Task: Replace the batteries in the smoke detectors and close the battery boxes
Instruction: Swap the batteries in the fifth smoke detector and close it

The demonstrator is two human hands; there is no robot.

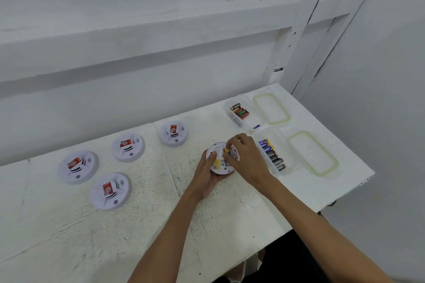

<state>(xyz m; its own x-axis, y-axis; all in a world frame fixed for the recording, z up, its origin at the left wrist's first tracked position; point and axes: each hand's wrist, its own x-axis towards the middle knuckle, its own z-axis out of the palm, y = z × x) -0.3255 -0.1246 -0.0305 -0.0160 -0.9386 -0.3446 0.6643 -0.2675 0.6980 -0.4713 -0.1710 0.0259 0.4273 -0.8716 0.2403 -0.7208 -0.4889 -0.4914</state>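
Four smoke detectors [78, 166] sit face up on the desk [161, 225], apparently not yet done. The left hand [207, 177] grips a fifth detector [218, 167], back up. The right hand [247, 158] pinches a battery [226, 150] at its compartment, both battery boxes [250, 119] open.

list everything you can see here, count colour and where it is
table: 1, white, fills the foreground
wall: 1, white, behind the table
smoke detectors: 4, white with red stickers, face up, table's left half
held detector: 1, white, underside up, middle right
battery: 1, only a yellow end shows, apparently a battery, at the held detector
battery boxes: 2, clear, open, right side, one far, one near
lids: 2, clear with green seals, right of each box
boxed batteries: count unclear, red, green, black far; blue-yellow, black near
left hand: 1, holds the held detector
right hand: 1, pinches the battery
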